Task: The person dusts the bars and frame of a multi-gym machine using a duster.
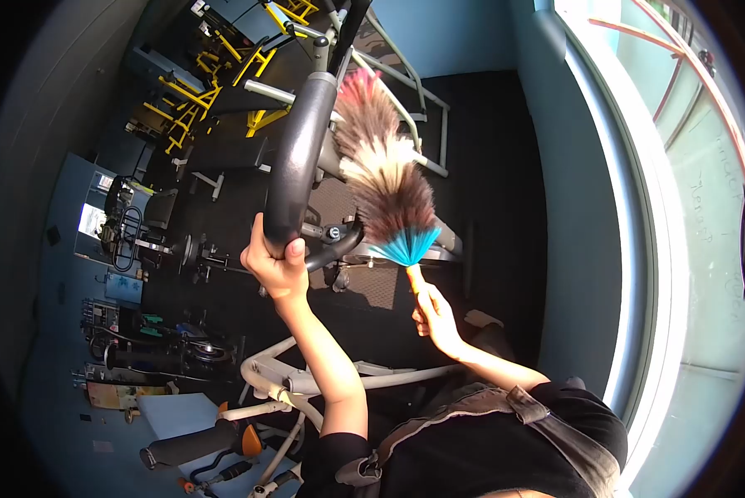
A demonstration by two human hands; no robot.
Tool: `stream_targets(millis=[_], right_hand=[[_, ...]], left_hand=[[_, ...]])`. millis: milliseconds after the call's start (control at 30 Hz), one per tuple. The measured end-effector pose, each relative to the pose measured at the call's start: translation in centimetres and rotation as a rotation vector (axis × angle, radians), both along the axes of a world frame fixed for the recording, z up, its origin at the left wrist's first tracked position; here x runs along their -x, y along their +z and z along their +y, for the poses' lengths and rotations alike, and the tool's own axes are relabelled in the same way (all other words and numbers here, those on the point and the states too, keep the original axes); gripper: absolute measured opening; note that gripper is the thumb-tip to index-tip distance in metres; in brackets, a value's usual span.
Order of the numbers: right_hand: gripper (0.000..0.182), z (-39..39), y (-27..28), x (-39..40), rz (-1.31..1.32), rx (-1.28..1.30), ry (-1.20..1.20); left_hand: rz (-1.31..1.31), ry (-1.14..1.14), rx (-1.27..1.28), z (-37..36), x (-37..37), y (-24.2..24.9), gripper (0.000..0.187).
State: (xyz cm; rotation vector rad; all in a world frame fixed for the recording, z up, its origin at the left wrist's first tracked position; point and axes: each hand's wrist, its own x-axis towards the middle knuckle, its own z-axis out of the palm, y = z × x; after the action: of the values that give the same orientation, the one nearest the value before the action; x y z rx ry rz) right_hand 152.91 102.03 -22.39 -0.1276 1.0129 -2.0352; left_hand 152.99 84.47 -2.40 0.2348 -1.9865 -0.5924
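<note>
My left hand (277, 261) is wrapped round the lower end of a thick black padded handle (298, 153) on an exercise machine. In my right hand (436, 315) is the orange grip of a fluffy duster (385, 166). The duster points up and away from me, with blue bristles at its base, brown and cream in the middle and pink at the tip. Its head is just right of the padded handle, in front of the machine's pale frame. Whether the duster touches the frame, I cannot tell.
Pale metal tubes (264, 373) of another machine stand close below my left arm. Yellow-framed machines (260, 66) are at the upper left, exercise bikes (194, 344) at the left. A bright window (688, 166) and blue wall (568, 207) run along the right.
</note>
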Motion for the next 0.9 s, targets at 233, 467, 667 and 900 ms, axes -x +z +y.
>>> stream_targets(millis=[233,467,667,900], right_hand=[[0.024,3.1,0.3,-2.2,0.026,-0.101,-0.078],[0.025,4.7,-0.1,-2.1,0.022,-0.193,-0.005],[0.026,3.5,1.5,-2.6,0.175,-0.224,0.179],[0.029,4.9,0.4,-3.1,0.158,-0.214,0.088]], left_hand=[[0.043,-0.066,-0.031,0.9,0.5,0.4,0.063],[0.074,-0.070,-0.008,0.7,0.4,0.2,0.062],[0.096,-0.006,0.015,1.1,0.7,-0.1,0.062],[0.101,0.048,0.054,0.6,0.5,-0.6,0.066]])
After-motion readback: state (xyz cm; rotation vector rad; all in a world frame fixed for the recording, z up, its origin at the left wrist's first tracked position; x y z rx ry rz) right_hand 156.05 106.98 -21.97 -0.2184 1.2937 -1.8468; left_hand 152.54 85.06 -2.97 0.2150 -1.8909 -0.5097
